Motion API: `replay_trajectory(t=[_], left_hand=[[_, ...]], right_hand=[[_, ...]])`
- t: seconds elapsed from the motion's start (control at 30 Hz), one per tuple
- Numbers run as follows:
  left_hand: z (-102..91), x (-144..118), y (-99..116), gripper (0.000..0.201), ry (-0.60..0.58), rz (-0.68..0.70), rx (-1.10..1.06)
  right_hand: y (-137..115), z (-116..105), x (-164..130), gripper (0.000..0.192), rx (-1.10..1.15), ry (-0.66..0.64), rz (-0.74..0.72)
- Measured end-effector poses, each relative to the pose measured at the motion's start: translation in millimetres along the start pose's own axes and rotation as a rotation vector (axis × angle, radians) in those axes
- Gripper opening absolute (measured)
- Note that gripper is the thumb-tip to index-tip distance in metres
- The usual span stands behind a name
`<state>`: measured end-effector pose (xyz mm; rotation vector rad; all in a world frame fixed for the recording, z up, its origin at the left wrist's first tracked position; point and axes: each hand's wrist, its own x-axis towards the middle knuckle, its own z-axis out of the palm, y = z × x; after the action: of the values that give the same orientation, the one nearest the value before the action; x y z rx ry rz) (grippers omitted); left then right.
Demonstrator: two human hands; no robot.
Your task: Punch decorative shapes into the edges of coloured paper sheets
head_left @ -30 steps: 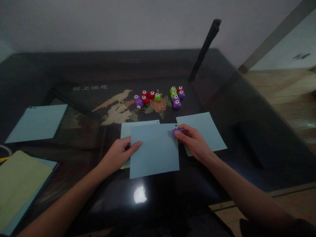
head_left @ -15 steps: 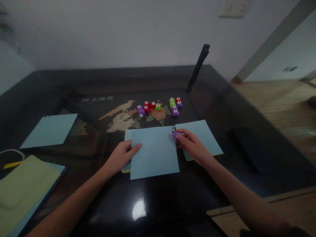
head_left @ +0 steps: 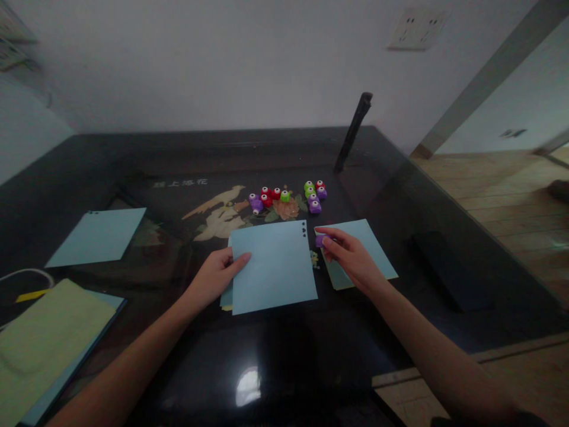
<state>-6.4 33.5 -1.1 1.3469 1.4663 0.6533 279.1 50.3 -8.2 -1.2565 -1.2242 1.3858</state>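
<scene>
My left hand (head_left: 222, 270) pinches the left edge of a light blue paper sheet (head_left: 271, 273), thumb on top and fingers underneath. Three small dark punched shapes run down the sheet's top right corner. Just right of that edge, my right hand (head_left: 349, 252) is closed on a small purple craft punch (head_left: 322, 240), apart from the sheet. Below the punch lie tiny pale paper bits (head_left: 315, 259). Under the right hand is a second stack of blue paper (head_left: 376, 246); another blue stack shows partly beneath the held sheet.
Several red, green and purple punches (head_left: 267, 197) lie beyond the sheet, with a second cluster (head_left: 315, 196) to their right. A punched blue sheet (head_left: 100, 237) lies left, near yellow-green paper (head_left: 57, 320). A black post (head_left: 353, 133) rises from the dark glossy table (head_left: 284, 367).
The purple punch has come off the sheet's right edge and sits to its right. All three punched shapes at the corner now show, and the sheet has shifted slightly left.
</scene>
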Motion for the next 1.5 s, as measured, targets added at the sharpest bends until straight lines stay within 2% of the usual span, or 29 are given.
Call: replay_trajectory(t=[0.17, 0.4, 0.5, 0.63, 0.77, 0.87, 1.17, 1.5], left_hand=[[-4.3, 3.0, 0.7, 0.047, 0.028, 0.043, -0.095], [-11.6, 9.8, -3.1, 0.044, 0.055, 0.062, -0.162], [-12.3, 11.1, -5.2, 0.041, 0.059, 0.066, -0.173], [-11.4, 12.3, -7.6, 0.039, 0.040, 0.075, -0.172], [-10.5, 12.5, -7.7, 0.039, 0.025, 0.084, -0.165], [-10.0, 11.6, -6.0, 0.039, 0.019, 0.085, -0.171], [-9.9, 13.0, -6.7, 0.043, 0.035, 0.073, -0.178], [-9.8, 11.6, -3.4, 0.040, 0.023, 0.080, -0.180]], right_hand=[[0.9, 0.3, 0.5, 0.030, 0.091, -0.031, 0.026], [-0.4, -4.2, 4.3, 0.033, 0.147, -0.058, 0.069], [-2.4, -13.9, 17.8, 0.036, 0.009, -0.050, -0.025], [-4.6, -35.2, 60.7, 0.037, -0.278, 0.111, -0.182], [-2.4, -52.7, 108.1, 0.024, -0.484, 0.248, -0.273], [3.5, -56.2, 128.0, 0.016, -0.627, 0.292, -0.336], [17.4, -56.4, 140.1, 0.018, -0.841, 0.322, -0.375], [14.2, -51.7, 141.7, 0.021, -0.802, 0.336, -0.397]])
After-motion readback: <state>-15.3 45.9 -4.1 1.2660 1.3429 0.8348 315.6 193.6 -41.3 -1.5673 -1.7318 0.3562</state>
